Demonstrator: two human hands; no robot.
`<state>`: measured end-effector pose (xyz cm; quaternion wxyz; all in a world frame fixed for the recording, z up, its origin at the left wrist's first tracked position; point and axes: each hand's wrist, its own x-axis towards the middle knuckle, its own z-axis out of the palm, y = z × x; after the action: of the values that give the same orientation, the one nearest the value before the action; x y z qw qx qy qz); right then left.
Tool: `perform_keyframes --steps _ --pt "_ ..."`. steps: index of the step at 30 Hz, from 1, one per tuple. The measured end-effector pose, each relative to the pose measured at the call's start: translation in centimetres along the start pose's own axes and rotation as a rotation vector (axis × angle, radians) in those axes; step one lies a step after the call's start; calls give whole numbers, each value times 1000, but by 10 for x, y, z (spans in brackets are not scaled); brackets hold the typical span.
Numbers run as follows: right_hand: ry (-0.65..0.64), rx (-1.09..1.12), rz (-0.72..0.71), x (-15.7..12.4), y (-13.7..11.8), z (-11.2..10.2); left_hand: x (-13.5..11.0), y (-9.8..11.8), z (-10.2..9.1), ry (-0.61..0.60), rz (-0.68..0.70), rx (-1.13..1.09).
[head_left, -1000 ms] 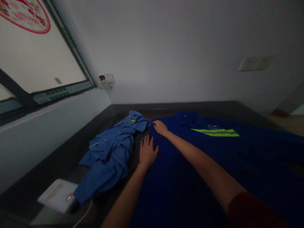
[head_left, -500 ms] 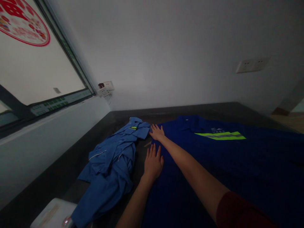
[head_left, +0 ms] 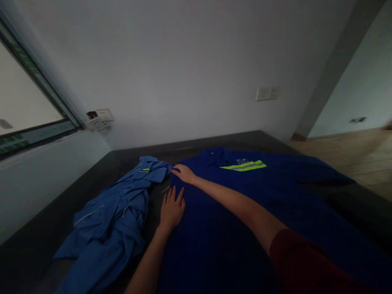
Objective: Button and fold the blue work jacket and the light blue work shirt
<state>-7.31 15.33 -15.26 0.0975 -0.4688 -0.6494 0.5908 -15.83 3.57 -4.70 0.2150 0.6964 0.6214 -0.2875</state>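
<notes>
A dark blue work shirt (head_left: 245, 204) with a yellow-green reflective stripe (head_left: 243, 165) lies spread flat on a dark table (head_left: 128, 157). My left hand (head_left: 172, 208) rests flat on the shirt's left edge, fingers stretched out. Further up, my right hand (head_left: 185, 174) lies open near the shoulder at the same edge, arm reaching across the cloth. A crumpled lighter blue shirt (head_left: 113, 220) lies just left of both hands, its collar close to my right fingertips.
A white wall stands behind the table, with a socket plate (head_left: 267, 93) on it and more sockets (head_left: 99, 118) in the left corner. A window (head_left: 21, 110) runs along the left. Wooden floor (head_left: 352, 151) shows beyond the table's right edge.
The view has swung to the right, so the window and the white device at the lower left have slid out. Both hands stay flat on the dark shirt's left edge, hardly moved.
</notes>
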Motion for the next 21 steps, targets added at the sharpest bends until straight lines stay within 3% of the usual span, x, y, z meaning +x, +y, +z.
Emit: perform_keyframes --steps 3,7,11,14,17,21 --pt "-29 48 -75 -49 -1 -38 2 -1 1 -16 6 17" --pt "-43 21 -121 -140 18 -96 6 -5 4 -39 9 -8" --pt "5 -334 108 -231 61 -145 11 -15 14 -56 11 -61" --pt "44 -508 310 -280 95 -173 23 -25 18 -68 -6 -100" --pt "97 -570 427 -298 118 -194 49 -27 13 -29 -20 -121" --pt "223 -629 433 -279 129 -199 101 -17 13 -9 22 -113"
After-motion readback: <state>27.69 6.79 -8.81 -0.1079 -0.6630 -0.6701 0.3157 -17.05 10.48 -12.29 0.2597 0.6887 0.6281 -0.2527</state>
